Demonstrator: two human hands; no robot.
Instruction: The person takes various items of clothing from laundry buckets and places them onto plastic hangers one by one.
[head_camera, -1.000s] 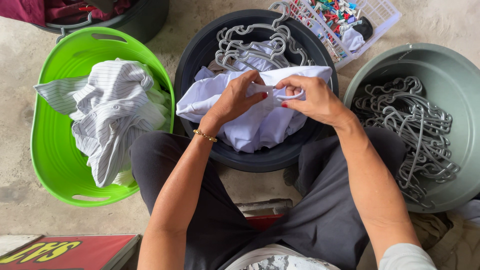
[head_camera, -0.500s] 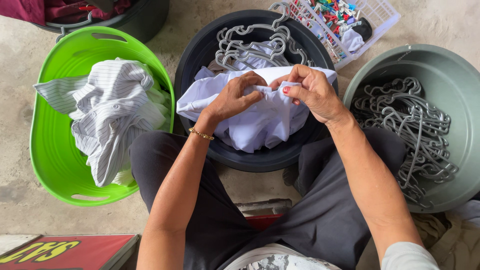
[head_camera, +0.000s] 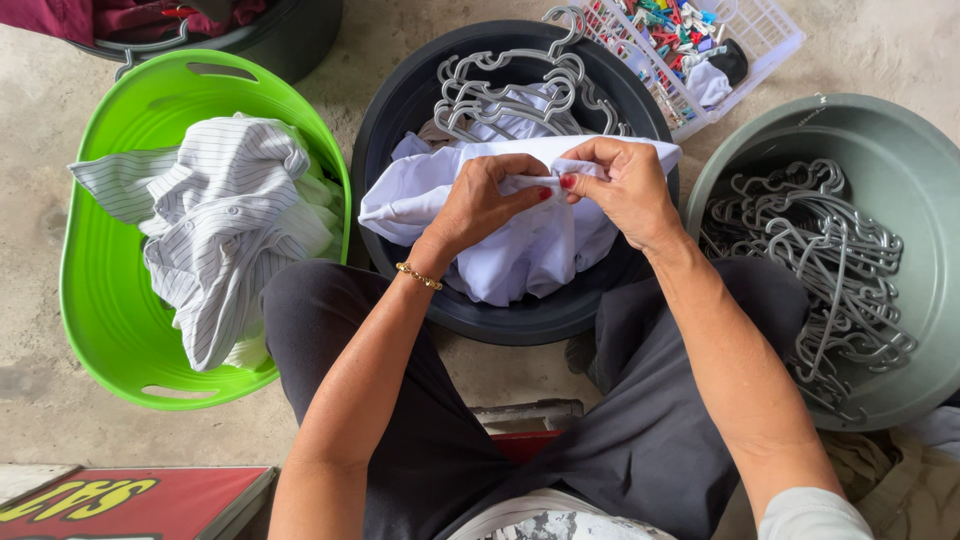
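White garment (head_camera: 520, 240), draped over the black tub (head_camera: 400, 110): our left hand (head_camera: 485, 200) and right hand (head_camera: 625, 185) pinch one edge between them — no hanger fitted yet; grey hangers (head_camera: 810, 260) wait rightward.

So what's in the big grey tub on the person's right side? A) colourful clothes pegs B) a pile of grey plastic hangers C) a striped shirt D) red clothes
B: the grey tub holds a tangled pile of grey plastic hangers and nothing else that shows.
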